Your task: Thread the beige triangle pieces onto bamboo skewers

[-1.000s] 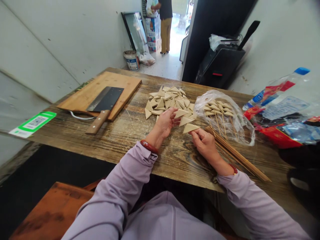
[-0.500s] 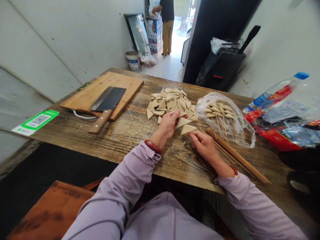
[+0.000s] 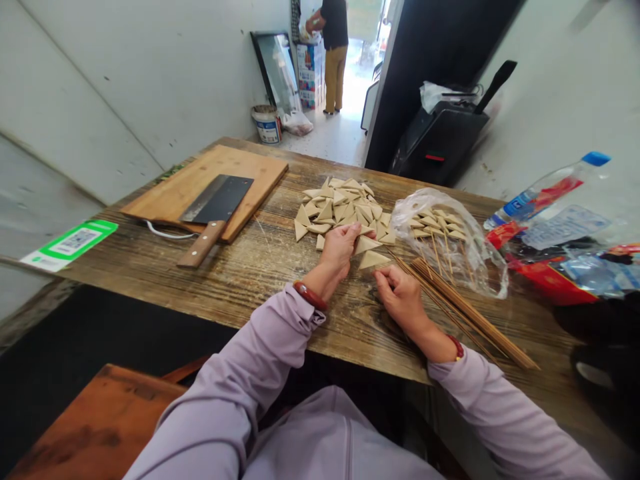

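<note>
My left hand [image 3: 340, 252] is closed with thumb and fingertips on a flat beige triangle that looks like dried tofu [image 3: 366, 245]. Just right of it, my right hand [image 3: 403, 297] is curled in a pinch. Against its fingertips lies another beige triangle [image 3: 373, 260]; whatever the fingers grip is hidden. Behind my left hand a heap of the same triangles [image 3: 340, 203] covers the table. Bamboo skewers [image 3: 465, 313] lie in a bundle beside my right hand. Skewered triangles [image 3: 436, 223] rest on a clear plastic bag [image 3: 493, 267] farther right.
On the wooden table [image 3: 225, 287], a cleaver [image 3: 220, 200] lies over a cutting board [image 3: 260, 163] at left. A plastic bottle [image 3: 545, 190] and red packaging [image 3: 555, 283] are at the right edge. Beyond stand a bucket [image 3: 267, 125], a black bin-like case [image 3: 440, 133] and another person [image 3: 335, 60].
My right hand has shifted slightly left and down, and the triangle at its fingertips has moved a little left. My left hand keeps its hold, almost in place.
</note>
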A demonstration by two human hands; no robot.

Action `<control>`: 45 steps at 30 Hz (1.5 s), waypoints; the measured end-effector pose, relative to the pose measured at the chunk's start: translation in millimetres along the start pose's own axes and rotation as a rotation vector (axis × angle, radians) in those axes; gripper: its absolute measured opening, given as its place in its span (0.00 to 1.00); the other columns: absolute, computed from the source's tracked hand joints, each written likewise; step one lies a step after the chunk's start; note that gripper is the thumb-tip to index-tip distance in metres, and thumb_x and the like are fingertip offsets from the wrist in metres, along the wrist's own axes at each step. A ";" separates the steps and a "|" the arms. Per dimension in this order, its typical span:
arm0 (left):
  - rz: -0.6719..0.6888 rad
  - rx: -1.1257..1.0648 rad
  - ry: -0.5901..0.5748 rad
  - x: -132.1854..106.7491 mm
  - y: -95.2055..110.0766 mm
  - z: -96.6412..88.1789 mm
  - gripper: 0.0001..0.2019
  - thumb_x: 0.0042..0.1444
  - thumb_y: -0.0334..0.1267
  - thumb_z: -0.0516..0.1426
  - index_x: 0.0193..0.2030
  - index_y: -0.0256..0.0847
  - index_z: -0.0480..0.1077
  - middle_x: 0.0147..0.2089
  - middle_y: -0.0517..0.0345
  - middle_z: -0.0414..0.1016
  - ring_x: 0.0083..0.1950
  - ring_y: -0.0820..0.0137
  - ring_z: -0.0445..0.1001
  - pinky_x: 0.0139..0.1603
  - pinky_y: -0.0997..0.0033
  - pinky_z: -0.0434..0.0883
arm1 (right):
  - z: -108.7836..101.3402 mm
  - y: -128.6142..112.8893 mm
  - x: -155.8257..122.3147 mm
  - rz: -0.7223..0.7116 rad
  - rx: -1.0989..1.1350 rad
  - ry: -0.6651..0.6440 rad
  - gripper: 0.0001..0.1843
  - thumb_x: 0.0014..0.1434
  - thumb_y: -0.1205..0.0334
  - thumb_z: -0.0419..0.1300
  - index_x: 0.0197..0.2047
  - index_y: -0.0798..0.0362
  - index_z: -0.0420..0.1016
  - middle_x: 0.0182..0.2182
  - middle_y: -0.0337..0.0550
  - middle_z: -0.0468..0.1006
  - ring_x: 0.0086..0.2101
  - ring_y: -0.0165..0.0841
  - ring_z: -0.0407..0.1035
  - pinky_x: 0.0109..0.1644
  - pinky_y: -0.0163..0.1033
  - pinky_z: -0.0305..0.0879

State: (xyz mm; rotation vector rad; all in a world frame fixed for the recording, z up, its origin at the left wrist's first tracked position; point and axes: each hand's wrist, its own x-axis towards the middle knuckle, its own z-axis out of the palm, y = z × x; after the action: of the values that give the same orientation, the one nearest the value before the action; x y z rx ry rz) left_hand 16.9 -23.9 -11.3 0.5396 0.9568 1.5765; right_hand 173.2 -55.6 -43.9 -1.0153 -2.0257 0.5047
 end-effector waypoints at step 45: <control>-0.169 0.044 -0.048 -0.4 29.1 -4.7 0.13 0.65 0.45 0.54 0.41 0.36 0.71 0.30 0.54 0.80 0.29 0.71 0.79 0.35 0.72 0.75 | -9.5 18.6 12.8 0.132 0.131 -0.118 0.10 0.62 0.57 0.58 0.37 0.53 0.78 0.27 0.40 0.80 0.28 0.31 0.73 0.35 0.35 0.65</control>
State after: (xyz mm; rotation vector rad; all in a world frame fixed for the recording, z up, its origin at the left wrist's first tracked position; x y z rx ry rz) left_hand -3.7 -26.0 9.8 0.5117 0.9765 1.3889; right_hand 185.1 -34.2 -44.0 -1.0652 -2.0076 0.7733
